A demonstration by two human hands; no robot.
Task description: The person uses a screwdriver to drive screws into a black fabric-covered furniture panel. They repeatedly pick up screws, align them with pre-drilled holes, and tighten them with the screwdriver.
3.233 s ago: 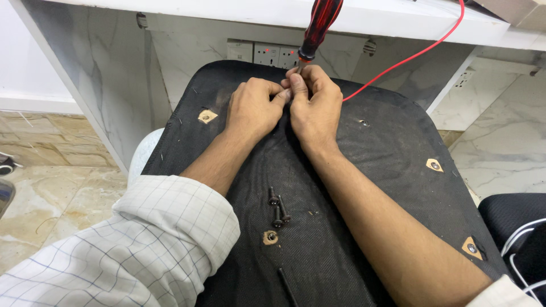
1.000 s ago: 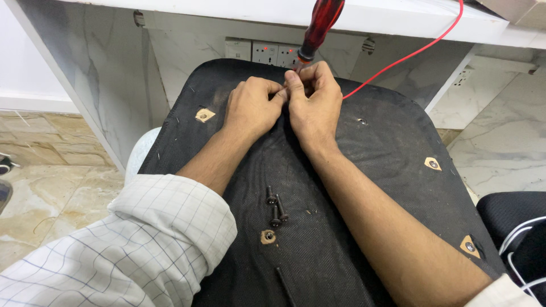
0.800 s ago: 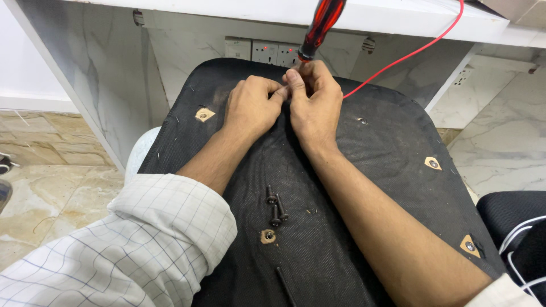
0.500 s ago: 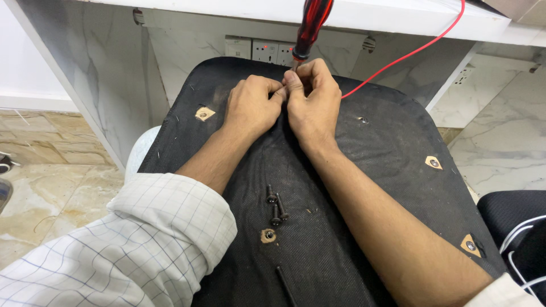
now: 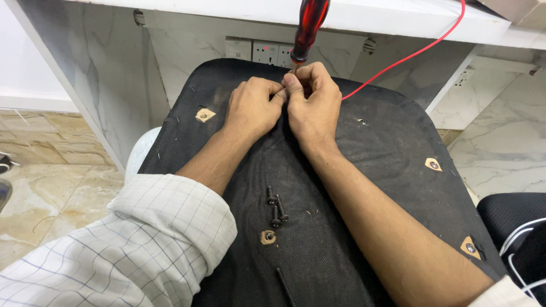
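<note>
Black fabric seat panel (image 5: 364,187), marble floor (image 5: 51,187), both hands' fingers (image 5: 296,85) pinching red screwdriver (image 5: 307,28) shaft.

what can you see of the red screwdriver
The screwdriver has a translucent dark red handle, glossy like plastic, with its top cut off by the frame. It stands nearly upright, leaning slightly right, at the far edge of the black seat base. The right hand and left hand pinch around its lower end, hiding shaft and tip.

Single head camera, looking steeply down, close over black panel (image 5: 341,187).
</note>
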